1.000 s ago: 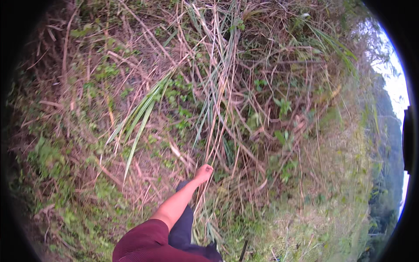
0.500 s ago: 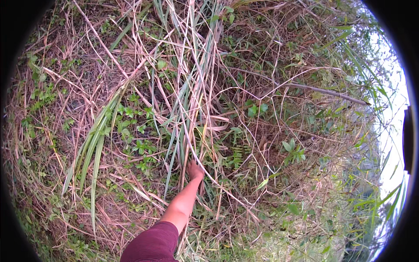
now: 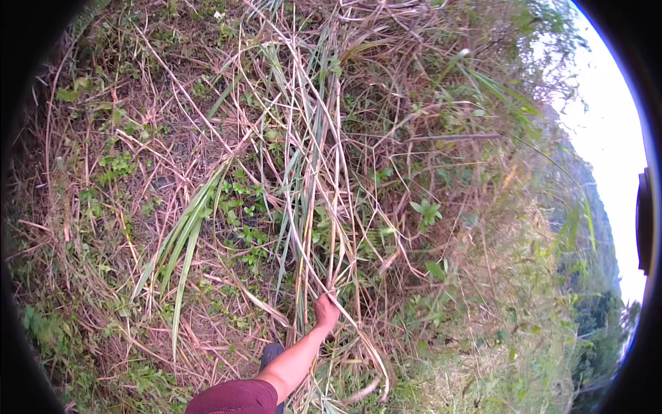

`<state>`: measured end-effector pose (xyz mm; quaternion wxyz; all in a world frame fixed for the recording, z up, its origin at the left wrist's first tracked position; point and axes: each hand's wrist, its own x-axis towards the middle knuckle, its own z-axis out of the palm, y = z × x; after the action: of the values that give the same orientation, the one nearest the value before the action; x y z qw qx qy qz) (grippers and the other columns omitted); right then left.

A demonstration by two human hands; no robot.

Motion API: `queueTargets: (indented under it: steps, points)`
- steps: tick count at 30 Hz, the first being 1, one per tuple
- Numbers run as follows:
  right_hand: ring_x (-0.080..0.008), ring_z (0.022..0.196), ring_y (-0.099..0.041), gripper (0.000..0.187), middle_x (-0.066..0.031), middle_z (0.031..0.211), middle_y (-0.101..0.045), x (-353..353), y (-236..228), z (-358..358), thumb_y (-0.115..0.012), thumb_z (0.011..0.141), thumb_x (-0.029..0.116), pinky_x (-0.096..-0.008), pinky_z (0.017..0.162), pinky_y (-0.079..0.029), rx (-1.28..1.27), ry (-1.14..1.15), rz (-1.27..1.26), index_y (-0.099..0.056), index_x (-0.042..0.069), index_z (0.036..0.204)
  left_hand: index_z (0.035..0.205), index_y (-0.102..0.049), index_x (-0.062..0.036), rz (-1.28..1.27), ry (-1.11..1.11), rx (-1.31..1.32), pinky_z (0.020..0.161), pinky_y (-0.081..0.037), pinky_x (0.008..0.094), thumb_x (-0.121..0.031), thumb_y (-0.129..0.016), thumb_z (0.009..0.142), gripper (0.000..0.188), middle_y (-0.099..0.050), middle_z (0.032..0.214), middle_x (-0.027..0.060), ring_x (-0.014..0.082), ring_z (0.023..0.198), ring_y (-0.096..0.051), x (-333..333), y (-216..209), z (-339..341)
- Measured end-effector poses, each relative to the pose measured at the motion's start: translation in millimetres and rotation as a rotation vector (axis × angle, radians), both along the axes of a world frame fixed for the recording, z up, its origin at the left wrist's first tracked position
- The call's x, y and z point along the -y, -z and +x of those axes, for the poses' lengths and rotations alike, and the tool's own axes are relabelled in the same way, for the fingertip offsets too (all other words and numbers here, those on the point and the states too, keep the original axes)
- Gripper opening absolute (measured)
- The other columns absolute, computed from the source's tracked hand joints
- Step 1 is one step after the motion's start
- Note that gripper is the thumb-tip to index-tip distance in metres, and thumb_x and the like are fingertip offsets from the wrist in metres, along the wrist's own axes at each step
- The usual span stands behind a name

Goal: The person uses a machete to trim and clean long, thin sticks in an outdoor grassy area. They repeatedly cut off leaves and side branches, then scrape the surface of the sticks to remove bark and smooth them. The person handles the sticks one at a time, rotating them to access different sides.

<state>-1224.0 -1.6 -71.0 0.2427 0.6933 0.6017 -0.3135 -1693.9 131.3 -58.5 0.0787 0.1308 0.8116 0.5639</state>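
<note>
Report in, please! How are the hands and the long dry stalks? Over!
Left hand closed on dry stalks; right hand out of view. Stalks tangled with green blades. Pale stem slanting right beside the hand. Over.

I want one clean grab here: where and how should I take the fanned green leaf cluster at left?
The green leaf cluster is probably best gripped at its narrow upper neck, coming from the right, the hand's side; below, its blades fan apart.
</note>
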Motion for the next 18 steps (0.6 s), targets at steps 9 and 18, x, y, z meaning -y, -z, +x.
queueTargets:
  steps: [9,18]
  points:
    - [-0.0406,0.096,-0.064,0.053,-0.0285,0.098,-0.066,176.2,39.9,226.9,-0.054,0.089,0.050,-0.0539,0.080,-0.048,-0.069,0.013,0.006,-0.067,0.001,0.103,0.098,-0.065,-0.0033,0.137,-0.035,0.096,0.063,-0.045,0.0463,-0.032,-0.046,0.100,0.035,-0.066,0.072,0.0155,0.0316,0.069,-0.065,72.9,-70.4,192.6]
    - [-0.0250,0.048,-0.061,0.032,-0.0136,0.060,-0.063,219.2,-67.6,297.5,-0.067,0.086,0.030,-0.0442,0.047,-0.047,-0.144,0.184,0.544,-0.065,-0.002,0.083,0.092,-0.062,-0.0056,0.090,0.282,0.161,0.063,-0.048,0.0446,-0.037,-0.044,0.100,0.037,-0.067,0.070,0.0112,0.0311,0.068,-0.066,119.5,-168.0,327.5]
